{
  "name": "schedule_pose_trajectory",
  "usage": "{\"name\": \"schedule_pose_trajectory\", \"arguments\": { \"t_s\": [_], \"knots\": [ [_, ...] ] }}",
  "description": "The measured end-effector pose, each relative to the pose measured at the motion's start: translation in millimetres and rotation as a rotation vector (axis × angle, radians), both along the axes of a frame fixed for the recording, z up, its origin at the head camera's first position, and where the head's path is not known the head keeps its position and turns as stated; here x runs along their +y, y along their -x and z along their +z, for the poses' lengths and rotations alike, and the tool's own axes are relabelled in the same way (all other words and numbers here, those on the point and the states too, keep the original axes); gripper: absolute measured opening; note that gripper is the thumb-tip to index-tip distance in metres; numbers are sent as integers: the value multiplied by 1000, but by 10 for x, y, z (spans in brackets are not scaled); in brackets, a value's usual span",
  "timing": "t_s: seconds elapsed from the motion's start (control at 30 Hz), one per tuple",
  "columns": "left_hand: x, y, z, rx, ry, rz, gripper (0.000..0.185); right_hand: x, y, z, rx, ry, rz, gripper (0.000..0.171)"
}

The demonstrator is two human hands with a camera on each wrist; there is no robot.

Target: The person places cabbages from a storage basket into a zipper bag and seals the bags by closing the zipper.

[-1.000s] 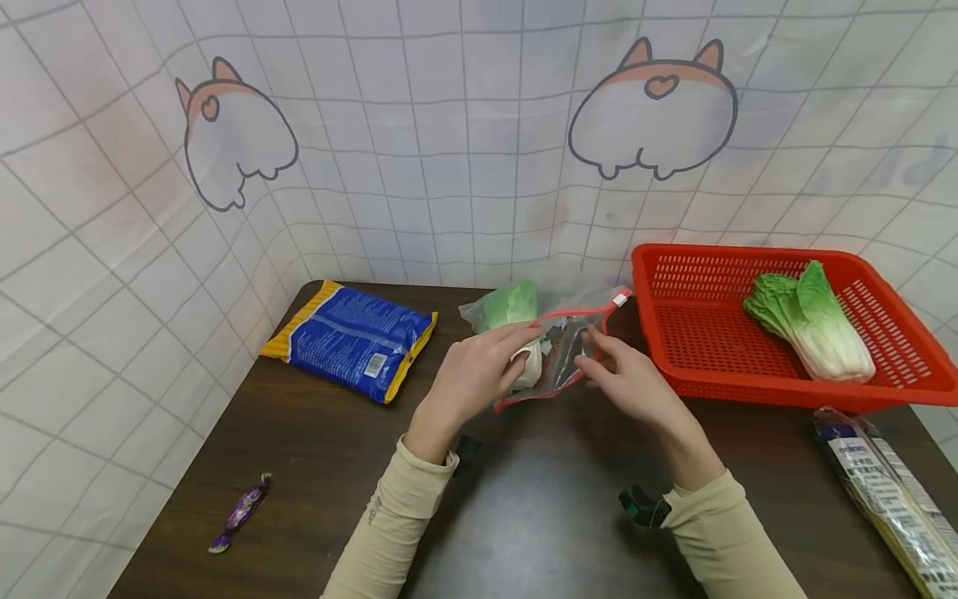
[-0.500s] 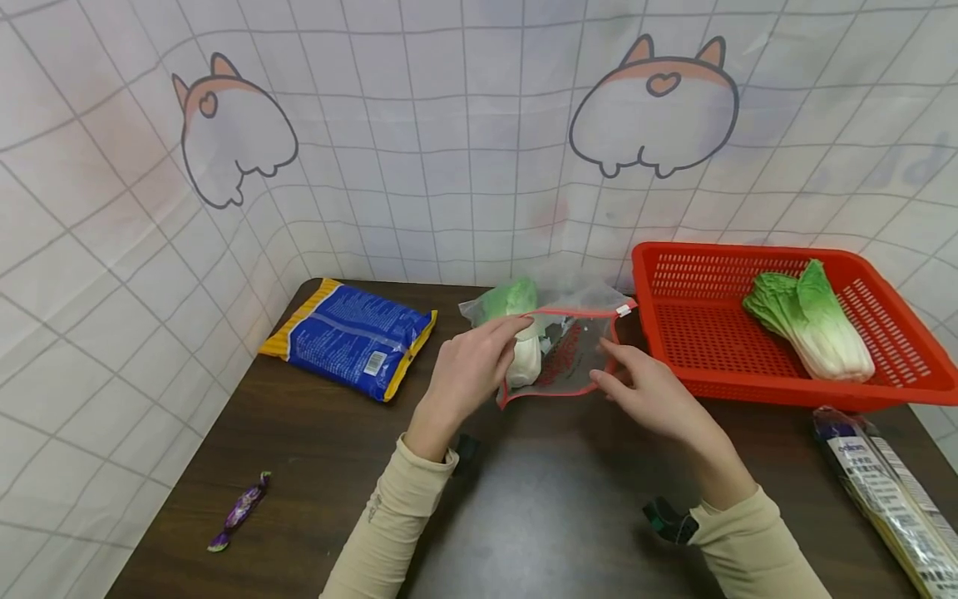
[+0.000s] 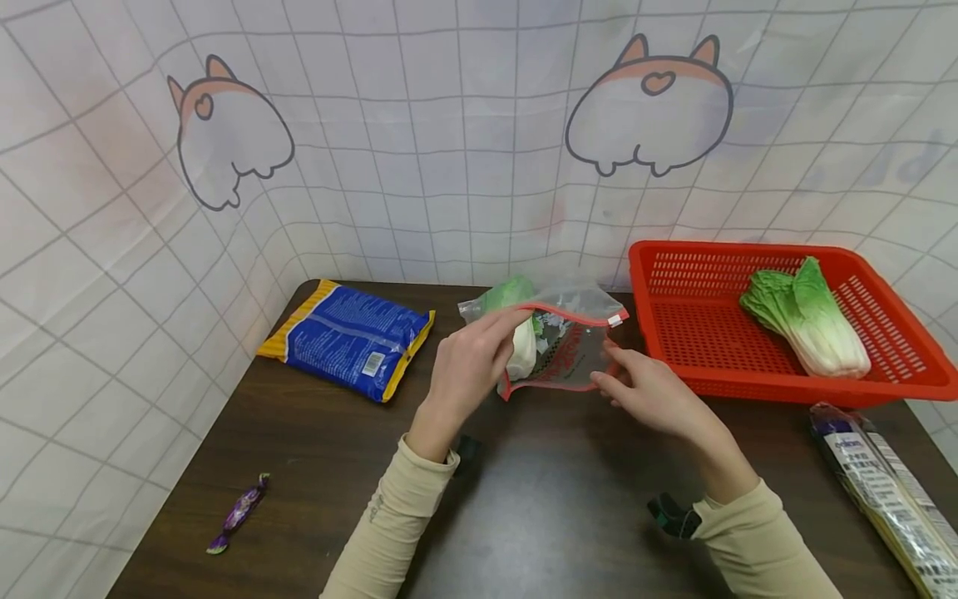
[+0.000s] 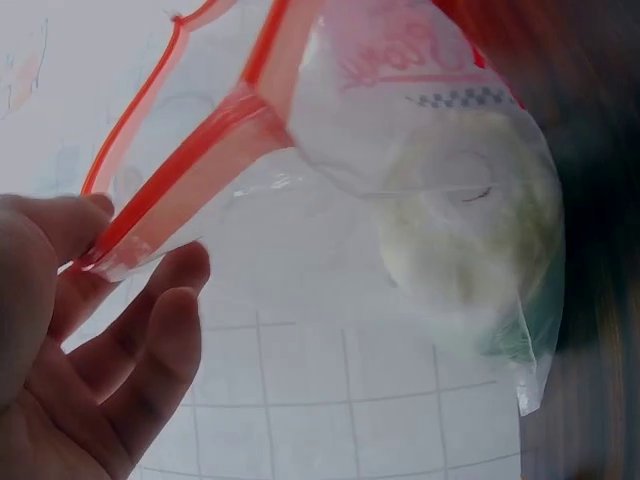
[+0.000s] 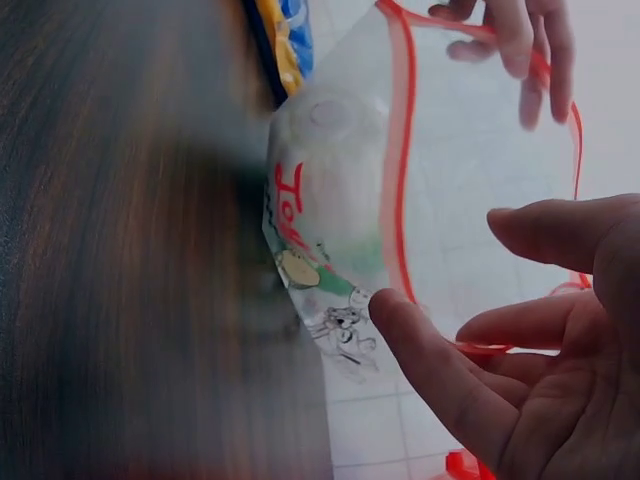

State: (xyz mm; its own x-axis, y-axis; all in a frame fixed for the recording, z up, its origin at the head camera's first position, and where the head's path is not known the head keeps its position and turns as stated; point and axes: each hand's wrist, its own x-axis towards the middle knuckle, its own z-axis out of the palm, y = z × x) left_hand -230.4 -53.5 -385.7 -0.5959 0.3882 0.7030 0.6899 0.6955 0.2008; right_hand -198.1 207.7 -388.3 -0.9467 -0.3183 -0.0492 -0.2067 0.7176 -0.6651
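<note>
A clear zip bag [image 3: 569, 362] with red edging and a white slider stands with its mouth spread towards me. Inside it, on the left, lies a pale green-and-white cabbage [image 3: 521, 349], partly covered by my left hand [image 3: 467, 358]. In the left wrist view, the thumb and forefinger of that hand pinch the bag's red edge [image 4: 190, 165], its other fingers loose. My right hand [image 3: 659, 391] is at the right end of the mouth. Its thumb and forefinger are spread apart in the right wrist view, with the forefinger [image 5: 420, 350] touching the bag's red rim.
A red basket [image 3: 737, 387] with another leafy cabbage [image 3: 812, 324] stands at the right. In front of it lie long clear-wrapped packs [image 3: 886, 499]. A blue and yellow packet [image 3: 348, 341] is at the back left, and a purple-wrapped candy [image 3: 239, 513] nearer the front.
My right hand has drawn back to the right from inside the bag's mouth to its right edge, and the mouth is wider. My left hand has stayed at the left edge.
</note>
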Motion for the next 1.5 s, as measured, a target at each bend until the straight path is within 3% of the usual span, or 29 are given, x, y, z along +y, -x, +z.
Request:
{"name": "schedule_pose_trajectory", "arguments": {
  "t_s": [0.3, 0.57, 0.7, 0.97, 1.5],
  "knots": [
    [-32, -15, 14, -208, -5, -97, 37, 12, -87, 73, -102, -31, 119, 67],
    [-53, 19, 0, -258, -41, -122, 38, 178, -196, 186, -44, -114, 200, 56],
    [-60, 31, 2, -293, -54, -134, 39, 362, -167, 319, -47, -51, 166, 48],
    [-69, 21, 0, -332, -56, -145, 39, 818, -24, 557, -38, 129, -13, 47],
    [-88, 28, 12, -382, -77, -154, 40, 1226, 125, 531, -46, 223, -92, 51]
  ]
}}
